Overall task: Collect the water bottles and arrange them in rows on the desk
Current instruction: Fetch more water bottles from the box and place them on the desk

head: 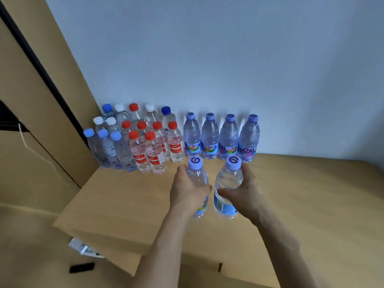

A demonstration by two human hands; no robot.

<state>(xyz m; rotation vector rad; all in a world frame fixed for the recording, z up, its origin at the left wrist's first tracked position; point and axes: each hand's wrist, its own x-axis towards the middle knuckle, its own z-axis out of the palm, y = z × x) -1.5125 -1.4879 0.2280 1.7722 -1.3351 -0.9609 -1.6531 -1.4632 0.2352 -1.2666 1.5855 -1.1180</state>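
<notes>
Two purple-capped bottles in hand, both upright, side by side with a small gap between them. Left bottle (198, 177) gripped by the left hand (187, 192), wrapped round its shoulder and middle from the left side; cap and label stick out above and below the fist. Right bottle (227, 183) gripped by the right hand (246, 190), thumb laid across the near face, fingers curled round the far right side; barcode panel shows below the thumb. Both bottle bases sit low over the desk (311, 194), a pale wood top; cannot tell whether they touch it. Just beyond the two grips, a row of four bottles (209, 138) with the same purple caps stands against the wall (207, 48), evenly spaced, labels facing out. Beyond and left of the left hand, a tight group of red-capped bottles (153, 152) with red labels. Further left again, blue-capped bottles (112, 150) at the desk's corner, with a mix of white, red and blue caps showing behind them along the wall. Well left of everything, a tan cabinet (31, 100) with a dark edge strip. Below the desk's near left corner, a small black object (82, 267) lies on the floor.
</notes>
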